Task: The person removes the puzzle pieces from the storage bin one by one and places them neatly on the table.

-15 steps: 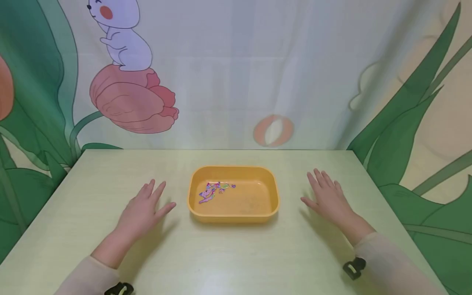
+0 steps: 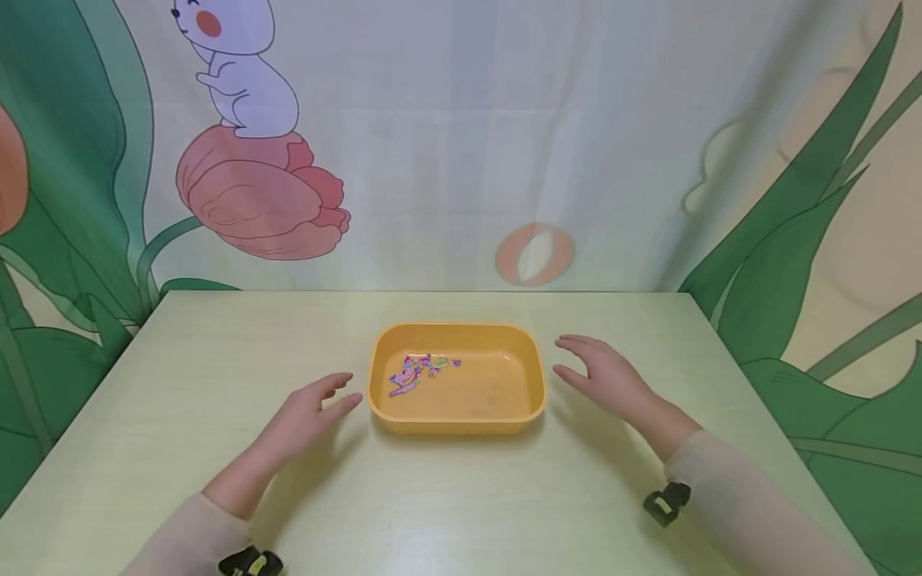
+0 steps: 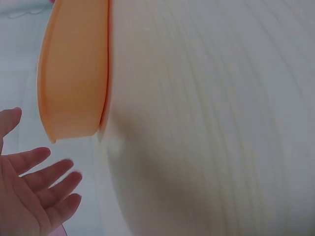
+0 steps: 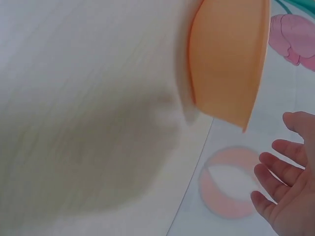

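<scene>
Beyond the tray hangs a curtain (image 2: 425,160) printed with leaves, a pink flower and a white animal. Under the tray is a pale worktop (image 2: 461,504). The tray (image 2: 497,388) itself is yellow, shallow and rounded at the corners. The left hand (image 2: 311,412) is just beside the tray's left end, the right hand (image 2: 603,378) near its right end; both are released, raised above the worktop, fingers apart and slightly bent, with a gap to the tray. Small colourful pieces (image 2: 408,374) lie inside the tray's left half, their markings too small to read.
</scene>
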